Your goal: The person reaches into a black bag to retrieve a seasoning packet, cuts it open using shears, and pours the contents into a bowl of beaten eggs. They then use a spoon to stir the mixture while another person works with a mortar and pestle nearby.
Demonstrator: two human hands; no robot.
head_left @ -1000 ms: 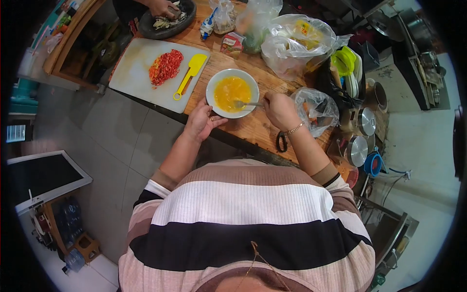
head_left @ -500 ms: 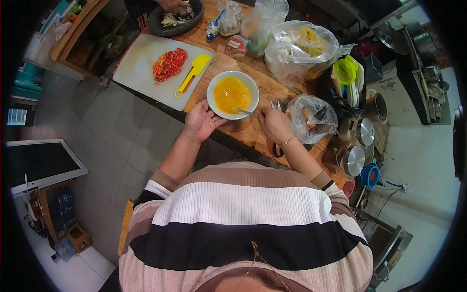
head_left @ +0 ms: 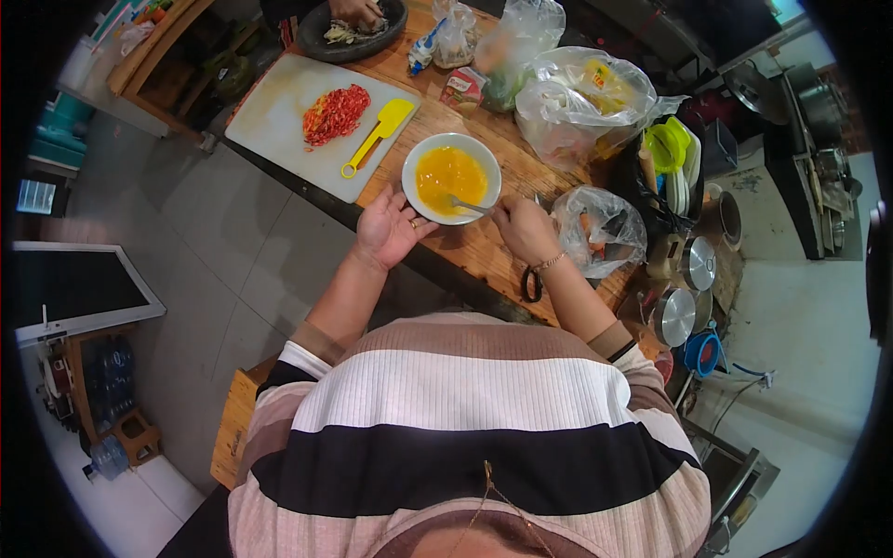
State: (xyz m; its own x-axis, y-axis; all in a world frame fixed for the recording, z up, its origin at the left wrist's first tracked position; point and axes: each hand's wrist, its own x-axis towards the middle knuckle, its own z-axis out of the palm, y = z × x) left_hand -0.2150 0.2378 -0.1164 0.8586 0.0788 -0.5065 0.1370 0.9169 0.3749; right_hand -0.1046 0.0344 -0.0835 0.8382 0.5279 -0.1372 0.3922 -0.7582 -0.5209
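Note:
A white bowl (head_left: 497, 172) of beaten egg (head_left: 451, 177) stands near the front edge of the wooden table. Palm up, my left hand (head_left: 389, 229) holds the bowl at its lower left, thumb along the side and fingertips under the rim. My right hand (head_left: 526, 229) is closed around the handle of a metal utensil (head_left: 468, 205). Its head dips into the egg, so whether it is a fork or a spoon I cannot tell. Left of the bowl, a yellow spatula (head_left: 379, 135) and chopped red chili (head_left: 336, 116) lie on a white cutting board (head_left: 265, 116).
A clear plastic bag (head_left: 600, 228) sits beside my right hand, with black scissor handles (head_left: 531, 285) below. Larger plastic bags (head_left: 586, 102) and a small red box (head_left: 463, 88) stand behind. At the far left, another person's hand (head_left: 358, 11) works in a stone mortar (head_left: 349, 37).
The utensil's head has shifted left and farther into the egg, with more of its handle showing. The whole view has shifted slightly; my left hand keeps its place at the bowl.

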